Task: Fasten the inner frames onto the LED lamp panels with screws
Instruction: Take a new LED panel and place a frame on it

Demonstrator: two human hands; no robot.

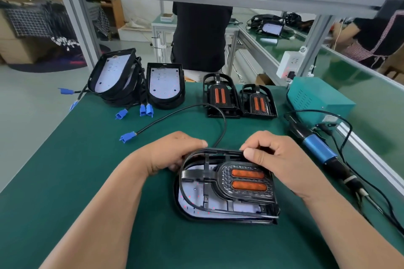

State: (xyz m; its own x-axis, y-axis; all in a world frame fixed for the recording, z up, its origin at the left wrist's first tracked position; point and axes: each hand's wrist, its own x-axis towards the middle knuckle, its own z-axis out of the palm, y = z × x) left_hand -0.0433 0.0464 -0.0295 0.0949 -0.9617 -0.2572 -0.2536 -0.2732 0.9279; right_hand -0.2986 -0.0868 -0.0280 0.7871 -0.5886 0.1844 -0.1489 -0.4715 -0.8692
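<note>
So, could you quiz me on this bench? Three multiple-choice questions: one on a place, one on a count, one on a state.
1. Where is the blue-barrelled electric screwdriver? A) on the green bench mat, right of the right hand B) on the floor C) hanging overhead
2. How many orange strips show in the black plastic inner frame? A) one B) two C) four
3. What are both hands doing? A) holding the frame over the white LED lamp panel B) lying flat C) hanging idle
Answers: 1 A, it lies on the mat; 2 B, two sit side by side; 3 A, the left hand's fingers curl round its rim, the right pinches it.
</note>
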